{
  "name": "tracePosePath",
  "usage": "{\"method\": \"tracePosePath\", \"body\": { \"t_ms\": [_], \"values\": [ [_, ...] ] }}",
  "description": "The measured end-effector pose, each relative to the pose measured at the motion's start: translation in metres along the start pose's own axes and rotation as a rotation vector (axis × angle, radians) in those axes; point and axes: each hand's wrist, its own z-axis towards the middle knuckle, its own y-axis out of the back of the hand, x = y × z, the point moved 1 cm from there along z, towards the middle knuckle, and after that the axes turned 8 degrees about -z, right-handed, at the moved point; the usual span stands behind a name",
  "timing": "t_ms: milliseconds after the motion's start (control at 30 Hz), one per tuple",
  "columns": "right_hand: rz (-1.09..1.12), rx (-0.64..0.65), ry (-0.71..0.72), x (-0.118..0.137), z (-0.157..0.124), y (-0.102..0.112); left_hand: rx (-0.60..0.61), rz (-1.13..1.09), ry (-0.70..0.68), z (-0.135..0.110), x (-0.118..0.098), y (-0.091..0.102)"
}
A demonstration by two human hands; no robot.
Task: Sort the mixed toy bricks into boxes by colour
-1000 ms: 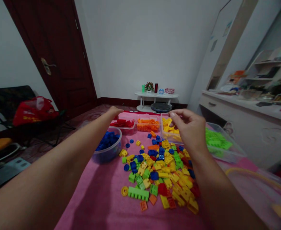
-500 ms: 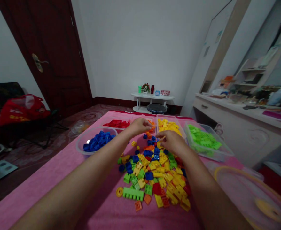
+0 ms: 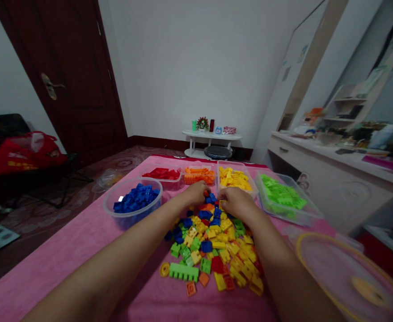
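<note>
A pile of mixed toy building bricks (image 3: pixel 213 243) in yellow, blue, green, orange and red lies on the pink cloth (image 3: pixel 78 250). At its far edge, my left hand (image 3: pixel 196 193) has its fingers closed on a small orange-red brick (image 3: pixel 206 193), beside some blue bricks (image 3: pixel 211 198). My right hand (image 3: pixel 237 201) is just to the right, palm down, fingers curled in around a yellow brick (image 3: pixel 221 204) that shows only in part. Behind my hands stand boxes of orange bricks (image 3: pixel 199 175) and yellow bricks (image 3: pixel 234 178).
A round tub of blue bricks (image 3: pixel 138 199) and a box of red bricks (image 3: pixel 162 173) are on the left. To the right are a box of green bricks (image 3: pixel 283 194) and a round clear lid with a yellow rim (image 3: pixel 330 238). A dressing table (image 3: pixel 330 172) stands beyond.
My left hand has come back from over the orange box to the pile's far edge and closed on the orange-red brick. My right hand has shifted slightly down, its fingers curling in.
</note>
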Motion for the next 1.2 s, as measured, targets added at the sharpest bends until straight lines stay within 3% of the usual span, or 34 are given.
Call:
{"method": "tracePosePath", "body": {
  "t_ms": [133,267,433,567,667,767,967,1067,1133,1200],
  "values": [
    [0.099,-0.046,0.032,-0.005,0.000,0.011,0.109,-0.043,-0.001,-0.017,-0.002,0.021],
    [0.392,-0.197,0.101,-0.006,0.003,0.019,0.196,-0.106,-0.023,-0.039,-0.008,0.044],
    [0.992,-0.380,-0.068,0.000,0.005,0.021,0.003,0.119,0.150,-0.061,-0.004,0.055],
    [1.446,-0.440,-0.252,0.001,0.007,0.016,-0.014,0.226,0.257,-0.069,-0.001,0.047],
    [1.794,-0.396,-0.345,0.003,0.008,0.014,-0.006,0.230,0.252,-0.070,-0.003,0.038],
    [2.021,-0.256,-0.387,0.008,0.009,0.014,-0.015,0.260,0.264,-0.068,-0.005,0.030],
    [2.056,-0.129,-0.304,0.018,0.008,0.007,-0.044,0.197,0.262,-0.067,-0.002,0.025],
    [2.087,-0.078,-0.345,0.021,0.009,0.000,-0.054,0.141,0.267,-0.066,-0.001,0.030],
    [2.096,-0.061,-0.390,0.023,0.010,-0.004,-0.123,0.068,0.250,-0.066,-0.002,0.038],
    [2.127,-0.044,-0.423,0.028,0.011,-0.008,-0.273,-0.026,0.192,-0.066,-0.008,0.050]
  ]
}}
